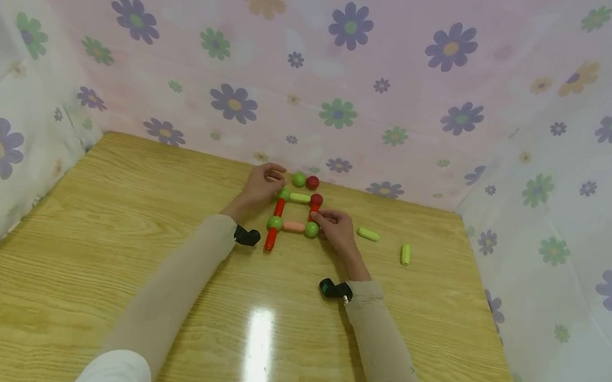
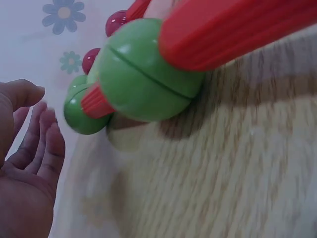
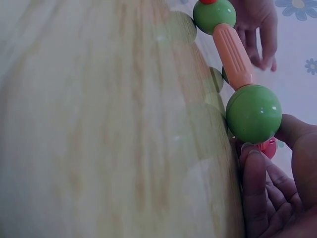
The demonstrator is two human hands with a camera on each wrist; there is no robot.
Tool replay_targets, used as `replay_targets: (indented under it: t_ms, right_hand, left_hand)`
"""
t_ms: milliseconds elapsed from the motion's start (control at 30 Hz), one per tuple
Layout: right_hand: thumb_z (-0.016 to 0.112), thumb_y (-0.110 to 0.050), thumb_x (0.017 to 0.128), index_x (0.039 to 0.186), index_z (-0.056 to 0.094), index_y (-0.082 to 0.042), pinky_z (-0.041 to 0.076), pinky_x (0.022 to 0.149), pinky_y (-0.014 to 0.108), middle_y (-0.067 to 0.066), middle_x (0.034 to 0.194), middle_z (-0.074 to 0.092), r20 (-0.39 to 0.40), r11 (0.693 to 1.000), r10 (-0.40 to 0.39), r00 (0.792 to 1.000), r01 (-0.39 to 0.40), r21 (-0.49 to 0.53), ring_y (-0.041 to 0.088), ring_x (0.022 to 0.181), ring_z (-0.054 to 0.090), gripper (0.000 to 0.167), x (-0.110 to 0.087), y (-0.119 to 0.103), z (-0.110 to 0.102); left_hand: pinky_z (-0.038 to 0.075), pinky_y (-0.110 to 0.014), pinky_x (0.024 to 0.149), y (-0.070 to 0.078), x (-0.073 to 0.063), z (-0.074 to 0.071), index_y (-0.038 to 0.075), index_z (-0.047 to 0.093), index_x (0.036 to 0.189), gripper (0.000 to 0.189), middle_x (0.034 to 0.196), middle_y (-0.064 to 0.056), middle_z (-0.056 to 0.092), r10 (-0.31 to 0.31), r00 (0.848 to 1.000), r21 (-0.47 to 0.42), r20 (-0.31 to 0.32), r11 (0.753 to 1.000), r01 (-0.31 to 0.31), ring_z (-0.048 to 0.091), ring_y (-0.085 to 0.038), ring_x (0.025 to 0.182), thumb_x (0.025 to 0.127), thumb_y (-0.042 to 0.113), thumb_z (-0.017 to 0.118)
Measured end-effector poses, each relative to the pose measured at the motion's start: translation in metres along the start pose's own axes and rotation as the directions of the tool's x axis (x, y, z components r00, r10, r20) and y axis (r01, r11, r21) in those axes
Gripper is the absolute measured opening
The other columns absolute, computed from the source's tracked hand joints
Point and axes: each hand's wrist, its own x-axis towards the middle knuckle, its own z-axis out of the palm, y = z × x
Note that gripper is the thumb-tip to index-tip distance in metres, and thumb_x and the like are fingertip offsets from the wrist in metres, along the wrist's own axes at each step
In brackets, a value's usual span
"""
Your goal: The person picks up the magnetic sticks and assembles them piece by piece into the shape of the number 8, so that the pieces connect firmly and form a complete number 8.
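A square of toy rods and balls lies flat on the table. Its corners are a green ball (image 1: 283, 195) at far left, a dark red ball (image 1: 317, 199) at far right, and green balls at near left (image 1: 275, 224) and near right (image 3: 253, 114). A yellow-green rod (image 1: 300, 198), a salmon rod (image 1: 294, 227) and red rods join them, and one red rod (image 1: 270, 240) sticks out toward me. My left hand (image 1: 265, 184) is beside the far-left ball, fingers loosely bent and holding nothing. With thumb and fingertips, my right hand (image 1: 338, 231) pinches the right-side red rod (image 1: 314, 209).
Behind the square sit a loose green ball (image 1: 299, 179) and a dark red ball (image 1: 313, 182). Two yellow-green rods (image 1: 369, 234) (image 1: 405, 254) lie to the right. A flowered cloth (image 1: 293, 91) rises along the table's back and sides.
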Motion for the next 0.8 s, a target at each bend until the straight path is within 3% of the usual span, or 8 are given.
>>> replay_targets:
  t_ms: [167, 300, 433, 600, 733, 800]
  right_hand:
    - [0.071, -0.03, 0.097, 0.118, 0.073, -0.004, 0.053, 0.063, 0.021, 0.015, 0.106, 0.074, -0.005, 1.0, -0.005, 1.0, 0.005, -0.007, 0.006, 0.069, 0.065, 0.034, 0.0, 0.002, -0.001]
    - [0.071, -0.031, 0.097, 0.121, 0.071, -0.001, 0.053, 0.064, 0.02, 0.017, 0.108, 0.074, 0.012, 1.0, -0.014, 1.0, 0.013, 0.016, 0.005, 0.069, 0.064, 0.038, -0.001, 0.0, -0.001]
    - [0.072, -0.031, 0.097, 0.121, 0.07, 0.0, 0.053, 0.065, 0.02, 0.017, 0.107, 0.074, 0.015, 1.0, -0.015, 1.0, 0.015, 0.027, 0.005, 0.071, 0.064, 0.039, -0.004, -0.003, 0.0]
    - [0.071, -0.03, 0.097, 0.118, 0.072, 0.0, 0.053, 0.063, 0.02, 0.013, 0.103, 0.075, -0.003, 1.0, -0.018, 1.0, 0.018, 0.015, 0.006, 0.07, 0.065, 0.036, -0.004, -0.004, 0.0]
    - [0.071, -0.028, 0.097, 0.118, 0.072, 0.0, 0.052, 0.062, 0.02, 0.012, 0.101, 0.075, -0.003, 1.0, -0.017, 1.0, 0.017, 0.018, 0.006, 0.069, 0.064, 0.034, -0.004, -0.004, 0.001]
    - [0.071, -0.028, 0.097, 0.118, 0.072, -0.001, 0.052, 0.061, 0.02, 0.011, 0.099, 0.075, 0.0, 1.0, -0.017, 1.0, 0.017, 0.022, 0.006, 0.068, 0.063, 0.034, -0.004, -0.004, 0.001]
  left_hand:
    - [0.051, -0.032, 0.086, -0.011, 0.012, 0.01, -0.008, 0.061, 0.126, 0.029, 0.121, -0.023, 0.062, 0.037, 0.997, 0.014, -0.067, 0.999, -0.036, 0.059, -0.031, 0.104, 0.099, 0.003, 0.063]
    - [0.05, -0.036, 0.091, -0.012, 0.018, 0.009, -0.009, 0.062, 0.126, 0.03, 0.124, -0.027, 0.062, 0.041, 0.996, 0.019, -0.082, 0.999, -0.04, 0.06, -0.037, 0.107, 0.098, 0.001, 0.064]
    - [0.05, -0.041, 0.097, -0.015, 0.024, 0.008, -0.004, 0.06, 0.132, 0.035, 0.131, -0.023, 0.06, 0.031, 0.999, 0.017, -0.034, 0.999, -0.03, 0.058, -0.034, 0.114, 0.1, 0.008, 0.064]
    - [0.049, -0.042, 0.099, -0.003, 0.024, 0.007, 0.001, 0.056, 0.139, 0.038, 0.14, -0.019, 0.054, 0.039, 0.998, 0.047, 0.058, 0.998, -0.042, 0.055, -0.034, 0.12, 0.104, 0.014, 0.059]
    - [0.051, -0.045, 0.097, 0.004, 0.024, 0.008, 0.003, 0.055, 0.141, 0.036, 0.146, -0.015, 0.047, 0.029, 0.987, 0.009, 0.161, 0.999, -0.031, 0.054, -0.034, 0.126, 0.106, 0.012, 0.054]
    - [0.051, -0.047, 0.099, 0.003, 0.026, 0.009, 0.002, 0.056, 0.141, 0.036, 0.149, -0.015, 0.047, 0.049, 0.976, 0.015, 0.213, 0.998, -0.053, 0.053, -0.033, 0.13, 0.106, 0.01, 0.053]
